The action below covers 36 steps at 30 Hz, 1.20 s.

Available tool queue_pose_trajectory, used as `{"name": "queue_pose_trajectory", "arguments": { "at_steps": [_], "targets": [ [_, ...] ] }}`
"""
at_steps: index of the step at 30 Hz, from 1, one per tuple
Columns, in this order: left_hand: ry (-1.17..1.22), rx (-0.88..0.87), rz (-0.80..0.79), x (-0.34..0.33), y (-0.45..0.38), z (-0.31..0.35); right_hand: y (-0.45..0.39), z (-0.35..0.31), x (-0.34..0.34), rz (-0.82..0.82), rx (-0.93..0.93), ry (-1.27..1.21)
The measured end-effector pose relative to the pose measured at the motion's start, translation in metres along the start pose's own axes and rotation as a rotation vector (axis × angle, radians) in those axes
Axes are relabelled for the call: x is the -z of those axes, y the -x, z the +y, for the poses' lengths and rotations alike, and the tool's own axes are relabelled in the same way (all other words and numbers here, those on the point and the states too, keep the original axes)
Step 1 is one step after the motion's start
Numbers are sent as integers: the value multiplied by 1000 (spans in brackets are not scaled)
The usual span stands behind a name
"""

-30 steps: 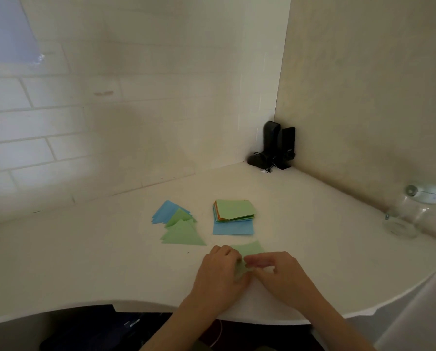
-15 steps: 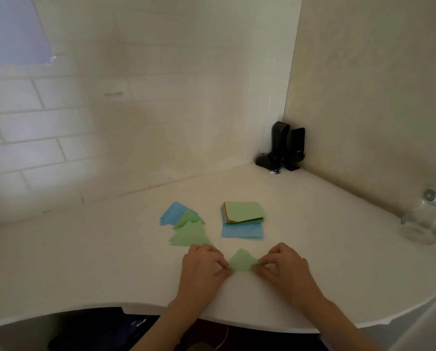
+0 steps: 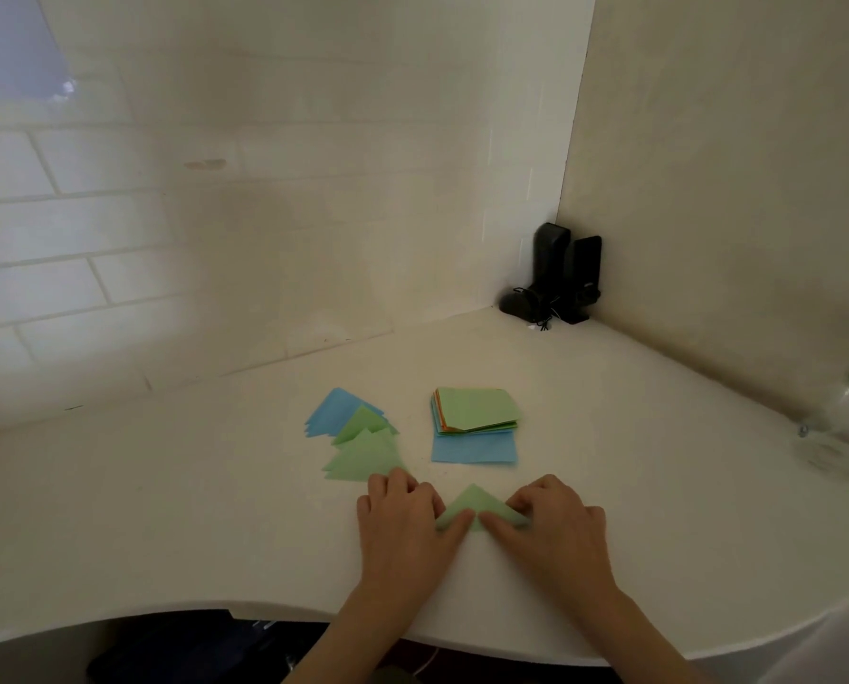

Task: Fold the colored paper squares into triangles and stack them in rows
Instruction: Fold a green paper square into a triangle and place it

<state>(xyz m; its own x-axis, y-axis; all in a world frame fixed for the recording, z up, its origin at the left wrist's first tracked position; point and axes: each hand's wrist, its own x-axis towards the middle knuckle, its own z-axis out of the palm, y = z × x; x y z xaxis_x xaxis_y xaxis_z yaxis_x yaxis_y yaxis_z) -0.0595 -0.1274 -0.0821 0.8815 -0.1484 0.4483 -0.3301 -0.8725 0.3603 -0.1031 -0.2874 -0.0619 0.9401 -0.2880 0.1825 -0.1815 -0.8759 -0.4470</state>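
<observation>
Item: green triangle (image 3: 474, 506), folded paper, flat on the white counter (image 3: 215, 486) near its front edge, apex pointing away from the person.

Change since 1 second ago: the sheet was then bunched under both hands, mid-fold; half a second ago it already lay flat as a triangle between them. It now sits in the same place with both thumbs drawn in along its base. Judged meaning: the fold is made and the crease is being pressed down; transfer to the row should come next.

Left hand (image 3: 402, 520): fingers loosely curled, thumb pressing the triangle's lower left edge; nothing lifted.

Right hand (image 3: 550, 523): fingers bent over the triangle's right corner, thumb on the base; whether the corner is pinched or only pressed, cannot tell.

Finished stock: row of triangles (image 3: 358, 436), blue behind, green in front, overlapping, just beyond the left hand.

Unfolded stock: stack of squares (image 3: 476, 422), green on top, orange edges showing, 1 blue sheet jutting out beneath. Many sheets remain.
</observation>
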Motion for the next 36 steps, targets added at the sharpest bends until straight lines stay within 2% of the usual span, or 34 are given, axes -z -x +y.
{"name": "queue_pose_trajectory", "arguments": {
  "at_steps": [6,12,16,21,26,30,36],
  "targets": [
    [84,44,-140,7,-3,-4,-4,6,5,-39,24,-97],
    [308,43,-193,16,-7,-18,-12,18,16,-164,8,-275],
    [333,31,-228,21,-7,-21,-15,24,19,-195,27,-380],
    [218,-104,-146,17,3,-6,-13,29,18,-183,34,-406],
    [31,-139,-94,14,11,21,-10,28,14,-156,37,-376],
    [-29,-50,-222,18,3,32,-7,29,12,-118,37,-367],
    [374,71,-318,21,-10,22,-8,27,17,-151,10,-405]
  ]
}}
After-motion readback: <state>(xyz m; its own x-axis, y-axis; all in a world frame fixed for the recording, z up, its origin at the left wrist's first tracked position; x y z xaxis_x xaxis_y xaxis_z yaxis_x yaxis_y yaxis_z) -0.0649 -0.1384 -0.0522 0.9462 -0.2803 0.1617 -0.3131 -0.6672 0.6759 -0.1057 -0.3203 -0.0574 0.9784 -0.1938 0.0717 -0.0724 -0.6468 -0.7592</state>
